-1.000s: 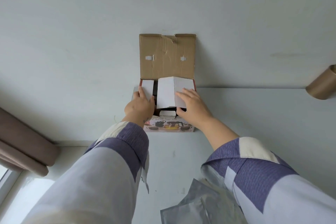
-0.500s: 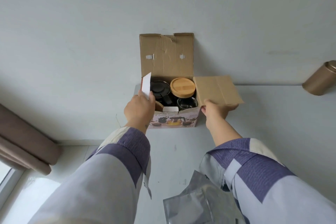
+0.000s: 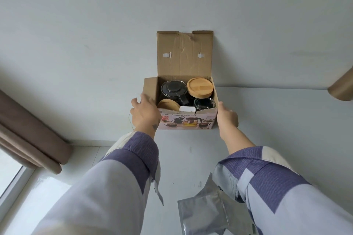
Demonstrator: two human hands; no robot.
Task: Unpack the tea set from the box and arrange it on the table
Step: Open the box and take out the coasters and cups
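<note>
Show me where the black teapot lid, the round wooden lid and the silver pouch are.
black teapot lid (image 3: 173, 87), head view, centre of its top.
round wooden lid (image 3: 200, 87), head view, middle of its flat top.
silver pouch (image 3: 202, 215), head view, middle of its front face.

Head camera looks forward and down, near the table (image 3: 267, 139).

Probably a home: curtain (image 3: 28, 129) by window (image 3: 9, 177), plain wall (image 3: 95, 25).
</note>
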